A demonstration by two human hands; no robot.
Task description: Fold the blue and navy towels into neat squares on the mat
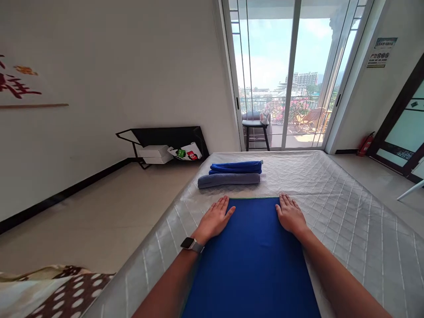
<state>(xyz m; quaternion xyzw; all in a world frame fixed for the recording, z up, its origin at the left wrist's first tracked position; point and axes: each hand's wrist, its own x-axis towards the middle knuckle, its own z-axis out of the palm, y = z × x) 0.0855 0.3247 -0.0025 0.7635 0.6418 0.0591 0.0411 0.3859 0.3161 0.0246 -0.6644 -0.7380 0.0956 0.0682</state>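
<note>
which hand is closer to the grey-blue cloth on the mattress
Left. The left hand lies just on the near side of the grey-blue cloth; the right hand is farther off, past its right end.

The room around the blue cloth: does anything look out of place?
Yes: the black table by the wall seems tipped over, standing on edge instead of flat, which looks odd. The blue cloth lies fairly smooth, with no visible spill or damage.

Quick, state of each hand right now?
Left hand: open, flat at the far left corner of the blue cloth.
Right hand: open, flat at its far right corner.
</note>
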